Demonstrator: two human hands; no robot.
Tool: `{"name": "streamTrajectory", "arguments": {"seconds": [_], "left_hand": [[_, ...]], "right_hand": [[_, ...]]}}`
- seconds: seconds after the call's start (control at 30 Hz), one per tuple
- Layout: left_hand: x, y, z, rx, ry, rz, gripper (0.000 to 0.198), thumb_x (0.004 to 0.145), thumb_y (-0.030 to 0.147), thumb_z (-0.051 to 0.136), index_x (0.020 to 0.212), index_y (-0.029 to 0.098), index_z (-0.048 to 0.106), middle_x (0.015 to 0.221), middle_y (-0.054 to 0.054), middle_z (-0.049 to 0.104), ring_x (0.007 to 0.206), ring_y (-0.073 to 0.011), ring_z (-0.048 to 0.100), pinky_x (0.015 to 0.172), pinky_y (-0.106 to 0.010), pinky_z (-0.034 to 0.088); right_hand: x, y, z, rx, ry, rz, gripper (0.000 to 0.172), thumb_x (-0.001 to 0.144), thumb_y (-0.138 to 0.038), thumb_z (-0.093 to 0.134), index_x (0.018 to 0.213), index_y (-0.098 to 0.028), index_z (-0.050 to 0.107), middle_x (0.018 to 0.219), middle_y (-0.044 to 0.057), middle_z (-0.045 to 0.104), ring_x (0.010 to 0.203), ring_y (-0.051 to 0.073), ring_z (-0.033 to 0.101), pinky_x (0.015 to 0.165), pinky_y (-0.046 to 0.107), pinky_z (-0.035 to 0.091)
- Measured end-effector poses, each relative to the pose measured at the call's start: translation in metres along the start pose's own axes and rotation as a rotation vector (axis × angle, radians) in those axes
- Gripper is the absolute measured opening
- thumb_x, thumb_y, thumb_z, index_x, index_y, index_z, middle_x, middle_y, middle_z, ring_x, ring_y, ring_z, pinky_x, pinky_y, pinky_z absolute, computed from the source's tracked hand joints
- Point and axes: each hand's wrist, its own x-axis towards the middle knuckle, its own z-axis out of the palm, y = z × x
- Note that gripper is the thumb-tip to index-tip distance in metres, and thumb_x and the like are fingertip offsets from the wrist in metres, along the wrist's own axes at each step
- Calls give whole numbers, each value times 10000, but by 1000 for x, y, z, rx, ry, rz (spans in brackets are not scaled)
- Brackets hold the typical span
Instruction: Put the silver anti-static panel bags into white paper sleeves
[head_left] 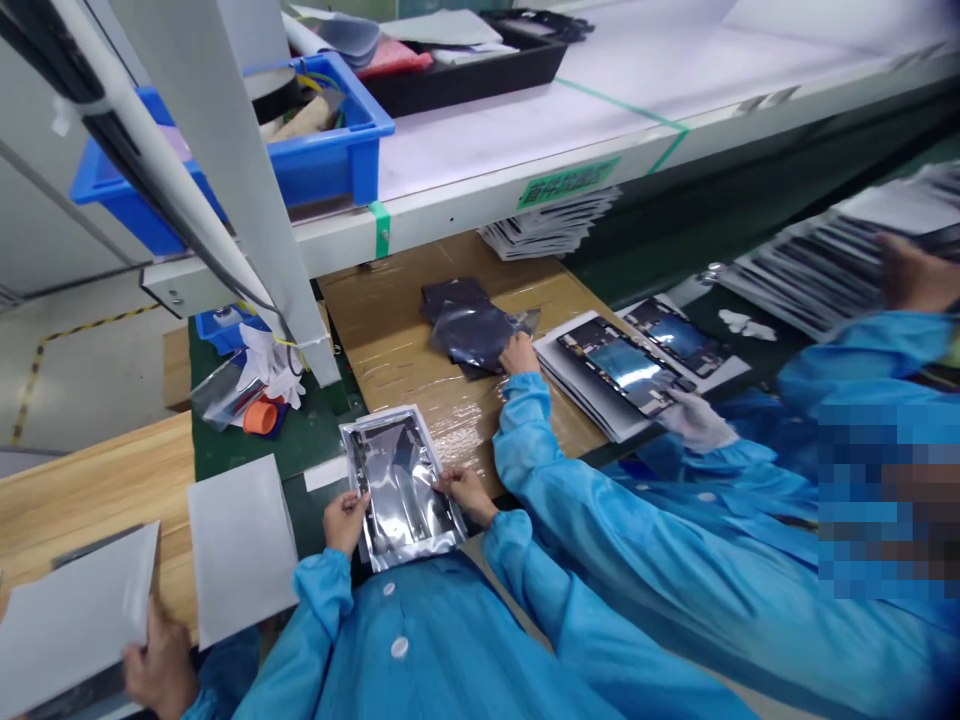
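At 6 o'clock, close to the body, L hand and R hand each pinch a lower side of the silver bag, fingers closed on it. Bag lies flat w/ sth dark inside. At its 1 o'clock, a co-worker's hand touches dark bags on cardboard; at 8 o'clock, a third hand grips a grey sheet.

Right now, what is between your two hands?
A shiny silver bag lies between the left hand and the right hand, each pinching one edge, shown in the head view.
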Motion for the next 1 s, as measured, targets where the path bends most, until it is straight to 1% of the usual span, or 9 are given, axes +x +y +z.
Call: {"name": "streamTrajectory", "arguments": {"seconds": [0.13,0.2,0.3,0.43,0.57,0.63,0.73,0.87,1.0], "left_hand": [[0,15,3,-138,-142,-52,457,527,496,798,770,124,691,628,-35,662,551,-147,607,512,-251,462],[-1,24,5,-211,-209,-67,473,531,518,793,768,127,673,648,-30,668,571,-145,616,537,-250,469],[-4,35,6,-310,-296,-83,474,532,494,807,801,143,639,700,-28,688,637,-154,648,616,-268,502],[-5,46,-1,-383,-375,-96,438,532,407,841,798,156,599,699,-19,693,630,-151,657,624,-269,516],[0,51,-14,-453,-357,-112,487,531,343,858,910,173,605,774,-20,719,664,-148,672,615,-251,527],[3,50,-18,-506,-387,-159,488,575,358,839,964,162,619,803,-37,727,681,-157,678,618,-257,536],[6,45,-17,-530,-457,-285,381,682,414,759,912,131,649,806,-64,728,686,-177,684,623,-280,549],[5,34,-6,-483,-446,-377,256,712,354,733,820,132,665,673,-38,706,608,-175,673,607,-285,555],[1,31,-4,-518,-541,-433,473,773,547,610,980,126,678,802,-103,730,779,-254,702,713,-375,571]], "right_hand": [[-1,-6,-2,154,-60,74,290,475,-230,764,590,-203,499,455,-63,543,419,100,496,425,219,392],[-3,-11,-3,218,-123,103,280,476,-208,770,615,-192,528,497,-52,585,458,107,543,467,222,444],[-7,-19,-1,278,-250,150,270,496,-197,788,685,-165,599,592,-13,659,538,127,614,550,239,507],[-9,-26,6,308,-379,214,280,564,-261,802,758,-128,651,657,53,703,590,182,663,588,301,545],[-9,-22,14,344,-399,186,288,505,-205,827,712,-112,651,597,30,686,551,171,652,576,284,541],[-10,-18,15,366,-400,162,277,494,-185,822,699,-118,648,594,12,684,553,161,651,591,278,543],[-13,-12,16,387,-418,158,265,480,-141,798,699,-122,649,595,7,686,539,163,647,587,292,545],[-14,-3,21,420,-421,171,260,484,-105,747,722,-142,648,586,-1,682,518,160,636,574,296,544],[-11,5,34,452,-391,173,250,481,-96,729,705,-157,635,592,-1,686,518,156,633,573,285,541]]}}
